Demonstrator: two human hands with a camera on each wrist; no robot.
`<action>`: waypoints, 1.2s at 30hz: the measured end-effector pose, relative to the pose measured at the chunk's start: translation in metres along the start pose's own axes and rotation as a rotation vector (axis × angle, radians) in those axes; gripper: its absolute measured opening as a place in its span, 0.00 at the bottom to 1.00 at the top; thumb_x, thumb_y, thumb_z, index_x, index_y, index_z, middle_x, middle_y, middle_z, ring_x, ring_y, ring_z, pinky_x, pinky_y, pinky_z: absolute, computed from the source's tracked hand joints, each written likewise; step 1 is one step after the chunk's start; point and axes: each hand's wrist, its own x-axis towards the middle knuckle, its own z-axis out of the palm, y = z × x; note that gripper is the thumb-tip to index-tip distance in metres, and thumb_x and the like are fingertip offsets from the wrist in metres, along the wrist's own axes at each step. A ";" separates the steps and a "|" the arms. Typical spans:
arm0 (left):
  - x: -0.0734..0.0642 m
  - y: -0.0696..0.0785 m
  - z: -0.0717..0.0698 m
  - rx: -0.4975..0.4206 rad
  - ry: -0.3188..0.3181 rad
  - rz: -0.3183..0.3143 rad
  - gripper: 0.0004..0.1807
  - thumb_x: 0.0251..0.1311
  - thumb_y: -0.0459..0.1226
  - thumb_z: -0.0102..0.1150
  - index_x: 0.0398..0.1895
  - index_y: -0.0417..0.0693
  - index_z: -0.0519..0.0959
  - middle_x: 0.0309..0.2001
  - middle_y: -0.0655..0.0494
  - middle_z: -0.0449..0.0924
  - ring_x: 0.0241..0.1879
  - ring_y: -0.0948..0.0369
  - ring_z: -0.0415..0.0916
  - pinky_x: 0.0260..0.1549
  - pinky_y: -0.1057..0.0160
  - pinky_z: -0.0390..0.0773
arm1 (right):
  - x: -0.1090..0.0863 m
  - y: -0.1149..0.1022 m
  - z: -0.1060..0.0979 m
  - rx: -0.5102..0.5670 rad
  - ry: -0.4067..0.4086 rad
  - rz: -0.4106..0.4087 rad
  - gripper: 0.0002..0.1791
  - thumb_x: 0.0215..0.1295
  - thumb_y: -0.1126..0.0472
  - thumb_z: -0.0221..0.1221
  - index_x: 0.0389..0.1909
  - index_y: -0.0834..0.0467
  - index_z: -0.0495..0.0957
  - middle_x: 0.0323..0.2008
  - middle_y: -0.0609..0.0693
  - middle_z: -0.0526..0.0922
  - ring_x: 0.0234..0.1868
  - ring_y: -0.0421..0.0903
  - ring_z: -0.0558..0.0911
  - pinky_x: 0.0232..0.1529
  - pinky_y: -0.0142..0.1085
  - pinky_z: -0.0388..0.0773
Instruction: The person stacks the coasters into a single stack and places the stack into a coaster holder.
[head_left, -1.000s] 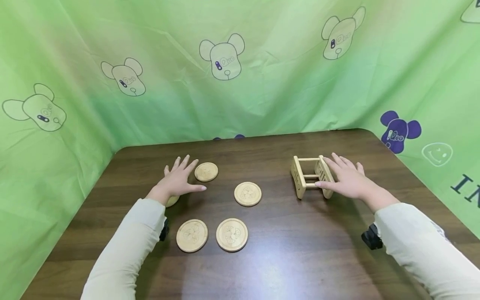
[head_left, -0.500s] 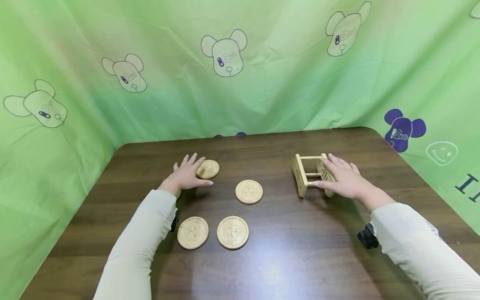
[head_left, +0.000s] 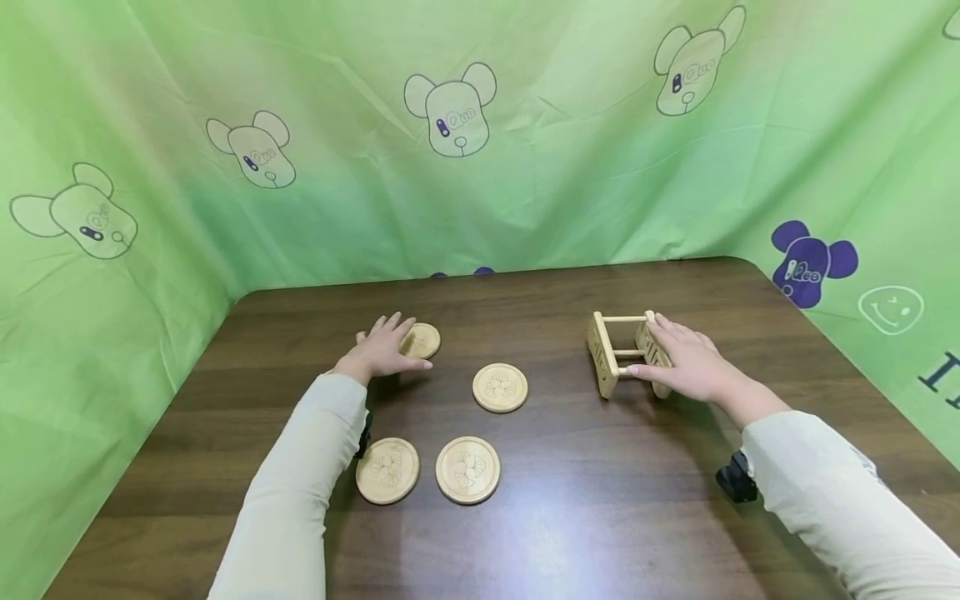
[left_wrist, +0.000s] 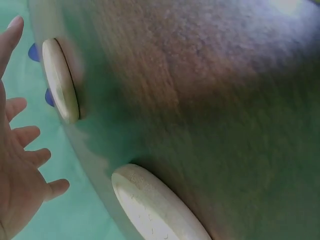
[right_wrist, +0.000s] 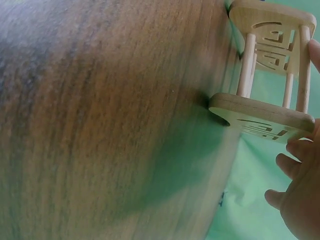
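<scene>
My left hand (head_left: 384,348), fingers spread, hovers over the near-left side of a round wooden coaster (head_left: 426,340) at the back. In the left wrist view that palm is above the table, with a far coaster (left_wrist: 60,80) and a nearer coaster (left_wrist: 150,205) lying flat; the nearer one is hidden in the head view. At the right, my right hand (head_left: 693,365) has its fingers extended along the right panel of a small wooden coaster rack (head_left: 602,357). Its thumb reaches the rack's front rod. The right wrist view shows fingertips right at the rack's panel (right_wrist: 265,115).
A coaster with a leaf-like engraving (head_left: 500,388) lies mid-table. Two similar coasters, a left one (head_left: 387,472) and a right one (head_left: 467,471), lie side by side nearer the front. A green printed cloth (head_left: 337,217) hangs behind the brown wooden table (head_left: 600,492).
My left hand has moved right and slightly away from me, and now covers part of the back coaster. The right hand has come in slightly closer against the rack.
</scene>
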 end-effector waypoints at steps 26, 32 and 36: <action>0.020 0.001 0.005 -0.030 -0.049 -0.017 0.45 0.46 0.53 0.57 0.64 0.44 0.52 0.63 0.42 0.49 0.60 0.43 0.48 0.50 0.39 0.49 | 0.000 0.005 0.003 0.158 0.037 0.021 0.50 0.49 0.43 0.58 0.61 0.71 0.47 0.62 0.67 0.44 0.58 0.68 0.50 0.52 0.57 0.48; 0.023 0.000 0.009 -0.018 -0.057 -0.017 0.43 0.47 0.52 0.57 0.64 0.45 0.53 0.62 0.43 0.51 0.59 0.43 0.50 0.50 0.41 0.51 | 0.000 0.004 0.004 0.172 0.031 0.032 0.50 0.49 0.43 0.58 0.62 0.71 0.47 0.63 0.66 0.43 0.57 0.69 0.50 0.51 0.58 0.48; 0.025 0.000 0.009 -0.006 -0.041 -0.016 0.41 0.47 0.50 0.57 0.63 0.44 0.55 0.62 0.43 0.53 0.59 0.45 0.51 0.50 0.42 0.53 | 0.001 0.004 0.003 0.158 0.034 0.033 0.49 0.49 0.43 0.57 0.61 0.71 0.48 0.62 0.66 0.44 0.57 0.69 0.51 0.52 0.58 0.49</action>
